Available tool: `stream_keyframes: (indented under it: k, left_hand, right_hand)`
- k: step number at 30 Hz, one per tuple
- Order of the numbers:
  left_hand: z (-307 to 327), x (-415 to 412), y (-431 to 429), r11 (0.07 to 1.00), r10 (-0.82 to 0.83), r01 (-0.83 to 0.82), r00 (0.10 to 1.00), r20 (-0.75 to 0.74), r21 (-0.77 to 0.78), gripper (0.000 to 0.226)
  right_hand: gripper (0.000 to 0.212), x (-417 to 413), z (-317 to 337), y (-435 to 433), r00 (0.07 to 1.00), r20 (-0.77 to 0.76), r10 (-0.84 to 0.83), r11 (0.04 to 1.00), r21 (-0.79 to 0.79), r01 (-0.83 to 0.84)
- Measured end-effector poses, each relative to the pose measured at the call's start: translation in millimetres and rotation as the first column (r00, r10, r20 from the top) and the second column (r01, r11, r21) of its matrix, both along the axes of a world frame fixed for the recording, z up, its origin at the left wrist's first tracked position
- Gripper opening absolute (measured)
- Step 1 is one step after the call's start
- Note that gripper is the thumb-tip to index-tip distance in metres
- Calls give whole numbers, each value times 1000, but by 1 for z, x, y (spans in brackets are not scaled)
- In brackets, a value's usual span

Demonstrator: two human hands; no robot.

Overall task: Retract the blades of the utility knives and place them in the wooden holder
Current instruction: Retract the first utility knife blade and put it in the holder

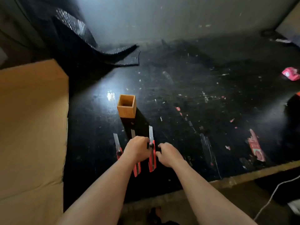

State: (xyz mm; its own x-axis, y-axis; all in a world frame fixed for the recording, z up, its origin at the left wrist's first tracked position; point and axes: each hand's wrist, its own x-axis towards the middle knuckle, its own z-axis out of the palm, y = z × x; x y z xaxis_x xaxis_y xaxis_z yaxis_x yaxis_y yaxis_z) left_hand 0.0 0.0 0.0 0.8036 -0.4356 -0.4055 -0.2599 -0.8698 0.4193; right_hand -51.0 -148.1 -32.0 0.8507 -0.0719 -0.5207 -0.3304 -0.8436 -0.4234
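Note:
Three red utility knives lie side by side on the black table, blades out and pointing away from me. My left hand [137,148] covers the middle knife [137,170] and touches the black knob of the right knife [152,157] with its fingertips. Fingers curled, my right hand [168,154] rests against that knife's right edge. The left knife [118,147] lies untouched beside my left wrist. Just beyond the blades stands the square wooden holder [126,111], upright, with nothing visible inside.
A large cardboard sheet [32,127] covers the table's left side. Black bubble wrap [97,51] lies at the back left. Red scraps [256,146] and a pink wrapper [290,73] lie to the right. The table's front edge [243,176] runs diagonally; a white cable [274,192] hangs below.

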Motion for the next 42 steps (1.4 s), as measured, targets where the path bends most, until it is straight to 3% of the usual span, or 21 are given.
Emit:
stream_keyframes:
  k: [5, 11, 16, 20, 24, 30, 35, 42]
  left_hand:
    - [-41, -5, 0, 994, 107, -106, 992, -72, 29, 16]
    - [-41, -16, -16, 962, 265, -270, 960, -86, -48, 10]
    - [-48, -24, -24, 885, 406, -428, 902, -148, -185, 23]
    - [-38, -21, -26, 751, 526, -579, 815, -243, -318, 25]
    - [-20, -4, -19, 625, 529, -651, 759, -379, -431, 23]
    - [30, 22, 4, 428, 305, -675, 734, -607, -601, 32]
    - [81, 44, 12, 314, 300, -659, 752, -587, -684, 30]
    - [138, 65, 15, 257, 331, -564, 815, -476, -785, 31]
  right_hand:
    - [37, -9, -15, 14, 996, 84, -43, 999, -18, 45]
    - [14, -14, -30, 20, 971, 144, -192, 979, 92, 180]
    - [18, -13, -32, 14, 882, 55, -469, 842, 331, 426]
    - [19, -7, -18, 0, 823, 22, -567, 721, 496, 484]
    - [21, 7, 6, -11, 830, 7, -557, 657, 615, 436]
    - [22, 36, 52, -13, 845, 10, -535, 528, 784, 326]
    - [17, 70, 95, -13, 861, 188, -473, 581, 802, 143]
    - [28, 109, 174, -5, 735, 571, -366, 767, 632, -109]
